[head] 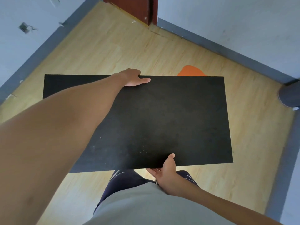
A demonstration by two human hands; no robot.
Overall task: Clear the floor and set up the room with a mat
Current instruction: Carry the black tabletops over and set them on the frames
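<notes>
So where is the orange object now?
Head view, right of centre: the flat orange object lies on the wooden floor, partly hidden by the black rectangular mat.

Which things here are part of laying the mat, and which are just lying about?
For the job: black mat; left hand on its far edge; right hand on its near edge; wood floor.
Lying about: orange object behind the mat; dark round object at right.

One mat (170,114), two hands (131,77) (165,174), perhaps one orange object (191,71).

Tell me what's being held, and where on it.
The black mat: the left hand grips its far edge, the right hand its near edge.
</notes>
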